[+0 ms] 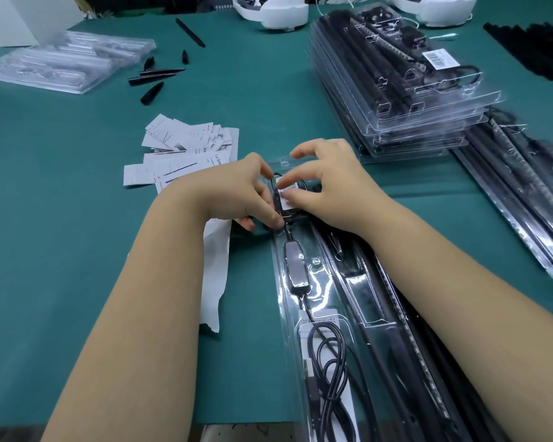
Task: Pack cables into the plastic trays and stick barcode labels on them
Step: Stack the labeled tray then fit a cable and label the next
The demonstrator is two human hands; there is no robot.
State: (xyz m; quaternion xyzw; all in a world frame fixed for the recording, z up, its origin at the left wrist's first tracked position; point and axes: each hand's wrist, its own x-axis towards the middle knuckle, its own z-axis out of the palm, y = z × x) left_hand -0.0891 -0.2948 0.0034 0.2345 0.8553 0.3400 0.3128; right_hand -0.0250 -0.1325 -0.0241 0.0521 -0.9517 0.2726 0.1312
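A: Both hands meet at the far end of the long clear plastic tray (320, 283), which lies lengthwise on the green counter (77, 193), running away from the person.

B: What's in it?

A: A black cable (329, 355) coiled in the near pocket, an inline controller (296, 266) midway along, and long black bars (393, 327) filling the right side. At the far end sits a small white barcode label (284, 194).

B: And the grip?

A: The left hand (237, 193) has its fingers curled, pinching the tray's left edge beside the label. The right hand (329, 183) presses its thumb tip onto the label, index finger bent just above it, the other fingers spread and lifted.

B: Counts?

A: One tray under the hands. To the right, a stack of packed trays (403, 90); how many is hard to tell. Its top one bears one barcode label (438, 59). One more packed tray (524, 193) lies beside the stack. Far left, a pile of empty clear trays (67, 62). Loose black pointed pieces (155, 78) lie near them, about six. Printed paper slips (186, 148) are scattered left of the hands, and a white backing strip (216, 269) lies under the left wrist.
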